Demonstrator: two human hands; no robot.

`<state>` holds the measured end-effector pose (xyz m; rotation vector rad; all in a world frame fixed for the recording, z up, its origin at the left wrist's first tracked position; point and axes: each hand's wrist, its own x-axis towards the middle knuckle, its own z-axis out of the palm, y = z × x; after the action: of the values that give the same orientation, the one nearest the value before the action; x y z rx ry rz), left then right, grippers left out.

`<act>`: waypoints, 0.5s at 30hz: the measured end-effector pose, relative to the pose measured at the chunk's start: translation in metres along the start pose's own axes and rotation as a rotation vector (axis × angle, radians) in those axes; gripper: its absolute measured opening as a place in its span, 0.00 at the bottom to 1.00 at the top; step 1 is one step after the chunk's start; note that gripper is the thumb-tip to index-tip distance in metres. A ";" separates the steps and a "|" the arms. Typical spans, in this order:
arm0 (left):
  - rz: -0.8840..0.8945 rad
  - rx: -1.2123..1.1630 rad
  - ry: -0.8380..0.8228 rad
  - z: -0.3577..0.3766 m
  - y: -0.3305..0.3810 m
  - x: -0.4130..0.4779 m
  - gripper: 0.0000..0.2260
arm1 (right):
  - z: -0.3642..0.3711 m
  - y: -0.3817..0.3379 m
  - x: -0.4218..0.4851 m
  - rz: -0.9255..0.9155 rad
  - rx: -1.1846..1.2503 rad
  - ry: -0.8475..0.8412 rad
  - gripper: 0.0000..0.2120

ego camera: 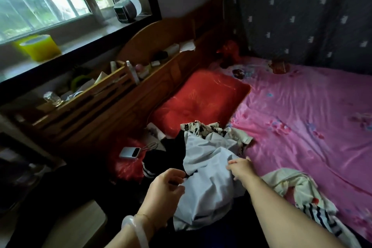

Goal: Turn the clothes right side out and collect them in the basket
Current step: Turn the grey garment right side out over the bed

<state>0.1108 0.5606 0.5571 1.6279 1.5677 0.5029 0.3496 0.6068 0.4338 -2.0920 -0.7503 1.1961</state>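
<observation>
Pale garment (209, 173): bunched at the near edge of the bed, draped over a black garment with white stripes (153, 165), just below a black-and-white patterned piece (201, 127).

Right hand (240, 169): down on the right side of the bundle, fingers curled into the cloth, pinching up a fold.

Left hand (167, 187): right at the bundle's left edge, fingers and thumb curled toward each other; impossible to tell whether closed on cloth or just short of it.

Basket: nowhere in view, so no telling how far to carry.

Step in hand: by the look of it, taking hold of the pale garment to find an opening and turn it.

Doing it well: lift clear of the black piece first, to bring up one layer only. Hunt for hem or collar rather than a mid-panel fold. Reach through to the far seam, pinch, and draw back through in one smooth pull. Check for seams and labels facing inward before letting go.

Watch for: power bank (129, 152) with its cable just beside the pile, easy to snag when lifting.

Next in line: cream striped garment (291, 187), crumpled on the pink sheet (302, 117) beside the right forearm.

Progress: early, judging by the pieces lying loose on the bed.
</observation>
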 end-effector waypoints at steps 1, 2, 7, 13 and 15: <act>-0.008 0.008 -0.002 -0.001 -0.002 0.001 0.14 | 0.002 0.003 0.004 0.052 0.103 -0.061 0.03; -0.013 0.010 0.002 -0.004 -0.004 0.004 0.14 | 0.006 0.004 0.007 0.087 0.182 -0.112 0.02; -0.046 0.033 0.025 -0.011 -0.007 0.015 0.15 | 0.024 -0.022 -0.014 0.045 0.641 -0.142 0.06; 0.018 0.036 -0.070 -0.010 0.020 0.017 0.40 | 0.011 -0.103 -0.088 -0.159 0.836 -0.441 0.21; 0.097 -0.062 -0.063 -0.012 0.036 0.011 0.49 | 0.002 -0.131 -0.128 -0.221 0.881 -0.606 0.20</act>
<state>0.1264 0.5779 0.5896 1.6624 1.4198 0.5410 0.2700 0.6002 0.5985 -0.9152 -0.5274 1.6525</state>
